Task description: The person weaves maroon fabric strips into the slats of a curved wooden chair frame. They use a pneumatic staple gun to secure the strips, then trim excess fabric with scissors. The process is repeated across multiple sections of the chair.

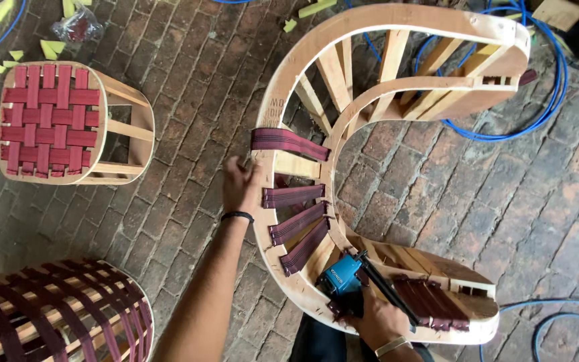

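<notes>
The right hand (376,322) hides the blue stapler's (340,276) grip beside the curved wooden frame (283,87); below-left of that frame, the bottom edge crops a webbed stool (61,312)

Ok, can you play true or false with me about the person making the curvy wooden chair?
1. The right hand holds a blue staple gun. True.
2. The left hand rests on the outer edge of the curved wooden frame. True.
3. The floor is green carpet. False: it is brick floor.
4. The straps on the frame are yellow. False: they are dark red.
5. A stool with woven red straps stands at upper left. True.
</notes>
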